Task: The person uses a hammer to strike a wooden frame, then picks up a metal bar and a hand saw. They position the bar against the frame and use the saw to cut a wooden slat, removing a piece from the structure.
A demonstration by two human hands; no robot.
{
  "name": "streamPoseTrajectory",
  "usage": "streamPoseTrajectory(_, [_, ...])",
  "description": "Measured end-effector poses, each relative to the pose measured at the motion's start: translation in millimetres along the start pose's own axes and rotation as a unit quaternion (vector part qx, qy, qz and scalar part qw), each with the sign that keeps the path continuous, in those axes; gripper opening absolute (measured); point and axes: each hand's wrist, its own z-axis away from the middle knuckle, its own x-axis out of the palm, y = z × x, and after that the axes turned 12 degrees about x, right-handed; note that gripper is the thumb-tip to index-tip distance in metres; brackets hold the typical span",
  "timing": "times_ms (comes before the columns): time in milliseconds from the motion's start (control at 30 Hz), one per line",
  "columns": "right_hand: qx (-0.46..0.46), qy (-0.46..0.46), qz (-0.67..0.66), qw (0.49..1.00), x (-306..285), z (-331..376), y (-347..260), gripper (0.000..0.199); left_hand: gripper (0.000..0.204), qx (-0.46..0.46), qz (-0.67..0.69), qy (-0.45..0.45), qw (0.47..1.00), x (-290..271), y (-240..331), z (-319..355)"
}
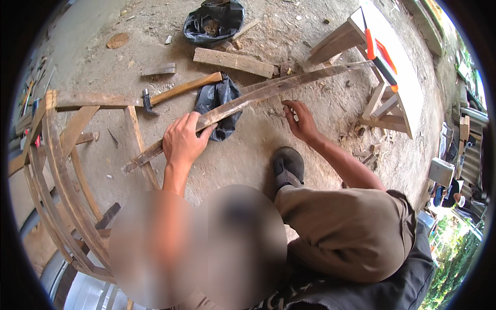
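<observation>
My left hand (183, 138) is wrapped round a long, narrow wooden strip (243, 102) with a worn, dark surface. The strip slants from lower left up to the right, its far end near the white-topped wooden stool (395, 62). Just below the strip, my right hand (301, 121) has its fingers curled in a pinch, apart from the wood; whatever they hold is too small to make out. A claw hammer (181, 89) with a wooden handle lies beyond my left hand. Under the strip a black plastic bag (227, 93) is partly covered.
At left stands a slatted wooden frame (77, 188). A handsaw (381, 62) with an orange and black handle lies on the stool. Farther off are a short plank (235, 62), a wood block (159, 69) and an open black bag (199, 26). Wood scraps litter the ground.
</observation>
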Motion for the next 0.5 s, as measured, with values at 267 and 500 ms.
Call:
streamPoseTrajectory(267, [0.069,0.065,0.233,0.968,1,21,-24,0.032,0.047,-0.136,0.110,-0.236,0.956,-30,-8,-37])
streamPoseTrajectory(500, [-0.068,0.283,0.152,0.945,-97,-41,-65,0.059,0.042,-0.118,0.069,-0.148,0.979,-11,-10,-28])
